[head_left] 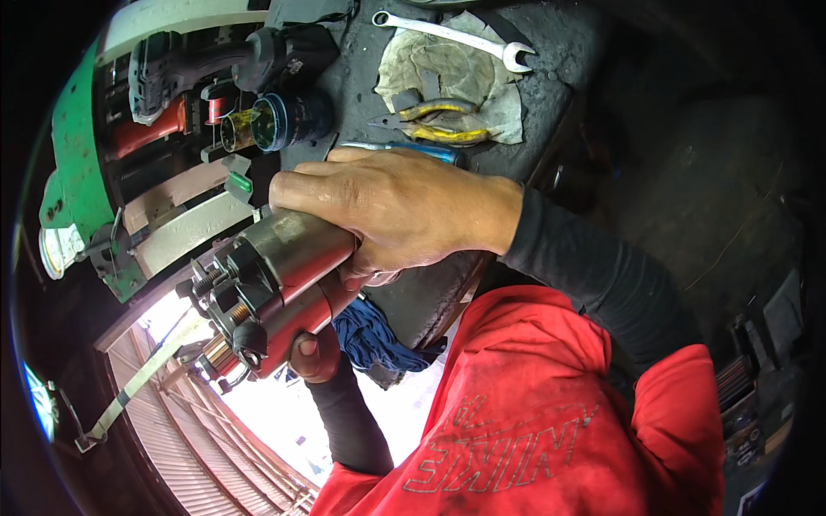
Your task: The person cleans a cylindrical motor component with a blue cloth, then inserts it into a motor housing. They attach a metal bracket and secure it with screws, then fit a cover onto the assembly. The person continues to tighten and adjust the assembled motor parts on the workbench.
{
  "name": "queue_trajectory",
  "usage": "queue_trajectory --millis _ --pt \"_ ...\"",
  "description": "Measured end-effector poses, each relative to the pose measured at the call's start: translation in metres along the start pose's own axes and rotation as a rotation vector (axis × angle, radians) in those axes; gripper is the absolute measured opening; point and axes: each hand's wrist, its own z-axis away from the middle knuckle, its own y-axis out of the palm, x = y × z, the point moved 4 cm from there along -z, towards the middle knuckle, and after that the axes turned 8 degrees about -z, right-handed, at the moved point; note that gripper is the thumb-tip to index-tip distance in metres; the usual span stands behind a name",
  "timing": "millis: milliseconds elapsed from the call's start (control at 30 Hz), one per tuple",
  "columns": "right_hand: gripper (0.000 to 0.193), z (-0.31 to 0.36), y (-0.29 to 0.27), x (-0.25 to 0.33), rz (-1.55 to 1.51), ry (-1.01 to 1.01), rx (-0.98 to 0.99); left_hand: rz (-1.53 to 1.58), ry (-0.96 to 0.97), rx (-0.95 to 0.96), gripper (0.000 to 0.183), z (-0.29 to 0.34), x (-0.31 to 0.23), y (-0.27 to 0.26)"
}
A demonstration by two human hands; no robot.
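Note:
A starter motor [301,249], two grey metal cylinders side by side with black fittings, threaded studs and a ring of copper bars at one end, is held tilted between my hands. My right hand [391,206] lies closed over its upper cylinder, back of the hand facing up. From below, my left hand [317,354] grips the lower cylinder; its thumb shows and most fingers are hidden behind the part. Just beyond my right hand lies a blue-handled tool [426,151], partly covered by the hand.
On the dark bench [551,112], a combination wrench [452,39] and yellow-handled pliers [443,133] rest on a stained rag [413,69]. Left of them are a cordless power tool [275,56], a blue tin [301,120] and a green metal frame [77,146]. Blue cloth [379,335] hangs nearby.

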Motion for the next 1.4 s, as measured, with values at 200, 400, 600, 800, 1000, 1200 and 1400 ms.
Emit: queue_trajectory --millis 200,400,600,800,1000,1200,1400 --pt "0.076 0.0 -0.002 0.0 0.016 -0.019 0.014 -0.098 -0.049 0.075 0.099 -0.007 0.005 -0.02" --pt "0.078 0.0 -0.003 0.0 0.008 -0.028 0.016 -0.071 -0.023 0.113 0.1 -0.01 0.005 -0.022" --pt "0.078 -0.001 -0.001 -0.003 0.003 -0.051 -0.013 -0.046 0.026 0.085 0.102 -0.009 0.0 0.002" --pt "0.078 -0.001 -0.001 -0.003 -0.022 -0.039 0.002 -0.099 0.046 0.096 0.098 -0.018 0.0 -0.028" --pt "0.078 0.0 -0.002 -0.005 -0.088 -0.014 0.055 -0.245 0.199 -0.276 0.073 -0.007 -0.017 -0.069" --pt "0.079 0.003 0.0 -0.007 -0.074 -0.029 0.028 0.123 0.227 0.12 0.056 -0.017 -0.037 -0.049" --pt "0.081 0.005 0.001 -0.009 -0.042 -0.009 0.001 0.163 0.25 0.005 0.077 -0.018 -0.034 -0.026"
